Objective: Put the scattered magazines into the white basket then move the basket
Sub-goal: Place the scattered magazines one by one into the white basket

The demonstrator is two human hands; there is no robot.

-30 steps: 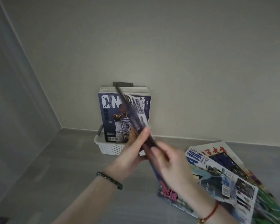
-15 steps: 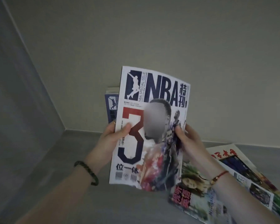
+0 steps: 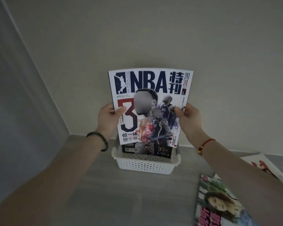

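While both hands grip, NBA magazine (image 3: 151, 88) upright, cover camera-facing

A grey surface (image 3: 104, 201) with a basket and some magazines on it

The grey surface runs back to the pale wall. A white basket (image 3: 145, 165) with little holes sits on it near the wall (a dark magazine (image 3: 129, 148) stands inside). At the right, a bright magazine (image 3: 219, 206) with a green cover lies flat near the front. Another magazine (image 3: 260, 163), white with red marks, lies farther back, partly hidden by an arm.
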